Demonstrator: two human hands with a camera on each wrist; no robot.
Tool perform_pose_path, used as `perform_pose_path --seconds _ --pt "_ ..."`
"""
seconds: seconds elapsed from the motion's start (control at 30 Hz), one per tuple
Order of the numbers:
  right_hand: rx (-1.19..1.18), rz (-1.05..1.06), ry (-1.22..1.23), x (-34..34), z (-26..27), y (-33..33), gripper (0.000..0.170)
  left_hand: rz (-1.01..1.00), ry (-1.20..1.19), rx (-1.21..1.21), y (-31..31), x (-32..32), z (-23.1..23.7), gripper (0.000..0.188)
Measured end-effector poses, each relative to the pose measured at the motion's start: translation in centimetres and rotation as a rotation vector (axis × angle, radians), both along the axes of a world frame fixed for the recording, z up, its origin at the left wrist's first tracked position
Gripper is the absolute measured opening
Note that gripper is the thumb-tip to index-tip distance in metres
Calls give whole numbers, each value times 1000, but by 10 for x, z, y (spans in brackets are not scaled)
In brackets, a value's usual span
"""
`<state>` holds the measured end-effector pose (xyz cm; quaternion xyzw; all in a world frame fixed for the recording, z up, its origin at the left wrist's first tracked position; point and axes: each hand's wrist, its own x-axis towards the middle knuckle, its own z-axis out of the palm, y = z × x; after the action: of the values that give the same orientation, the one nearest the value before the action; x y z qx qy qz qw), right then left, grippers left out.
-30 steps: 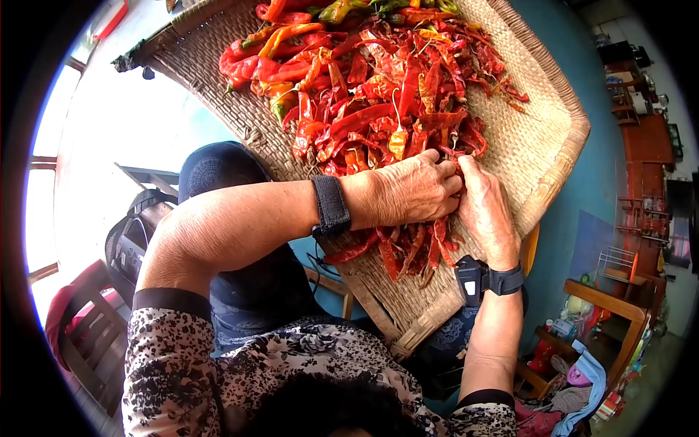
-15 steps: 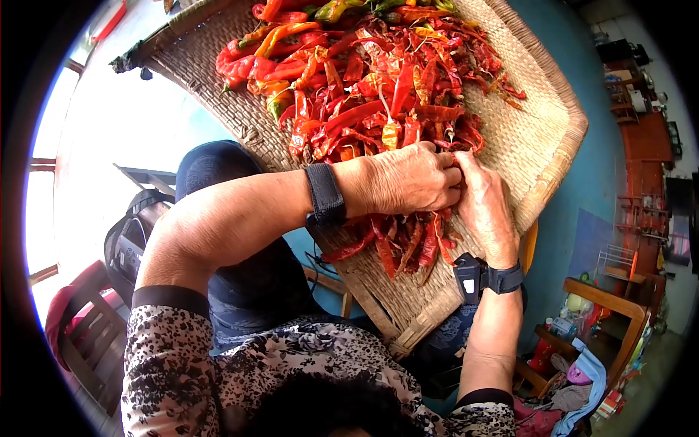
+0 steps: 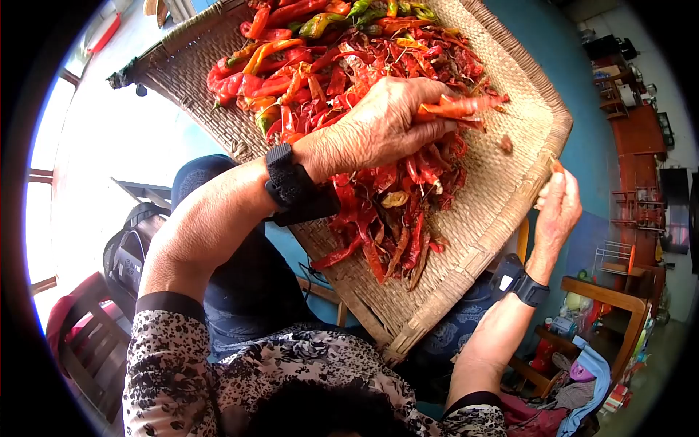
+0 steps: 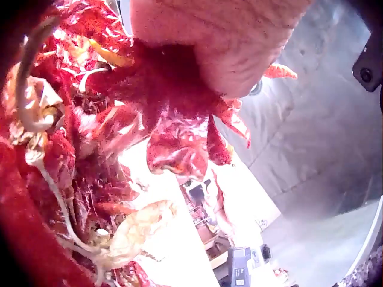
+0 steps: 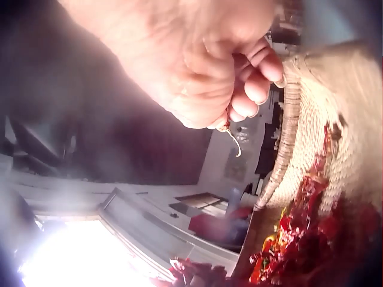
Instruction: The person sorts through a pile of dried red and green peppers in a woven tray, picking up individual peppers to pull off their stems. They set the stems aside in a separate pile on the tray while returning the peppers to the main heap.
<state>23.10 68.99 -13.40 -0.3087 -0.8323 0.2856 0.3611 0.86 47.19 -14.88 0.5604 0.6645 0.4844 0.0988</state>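
A woven tray [image 3: 510, 197] is heaped with red chillies [image 3: 364, 233], many wrinkled. Over the heap, my left hand [image 3: 382, 120] grips several orange-red peppers [image 3: 462, 109] that stick out past its fingertips. The left wrist view has that hand [image 4: 221, 45] above dried red chillies [image 4: 176, 146] and pale stems [image 4: 63, 206]. Off the tray's right rim is my right hand [image 3: 559, 204], fingers curled, a small bit [image 3: 556, 166] at the fingertips. In the right wrist view a thin stem [image 5: 234, 142] pokes from under the curled right hand [image 5: 191, 72].
Fresher red, orange and green peppers [image 3: 317, 25] lie at the tray's far end. A slatted chair [image 3: 91, 328] and a dark bag [image 3: 131, 255] stand on the left. At the lower right is a wooden frame [image 3: 611, 309] with cloths and bottles.
The hands, together at the heap's near right side before, have separated. My left hand has moved up over the heap with peppers; my right hand has moved right, past the rim.
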Motion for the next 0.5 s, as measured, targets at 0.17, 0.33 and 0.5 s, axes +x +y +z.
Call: perform_pose_path --seconds 0.17,0.33,0.5 --pt "32 -228 -25 35 -1 39 30 -69 -372 226 7 0 -7 33" --pt "364 -338 -383 43 -21 53 33 -48 -585 25 6 -1 3 27" --pt "570 30 -354 -17 -10 4 26 -125 -600 137 15 7 -10 31"
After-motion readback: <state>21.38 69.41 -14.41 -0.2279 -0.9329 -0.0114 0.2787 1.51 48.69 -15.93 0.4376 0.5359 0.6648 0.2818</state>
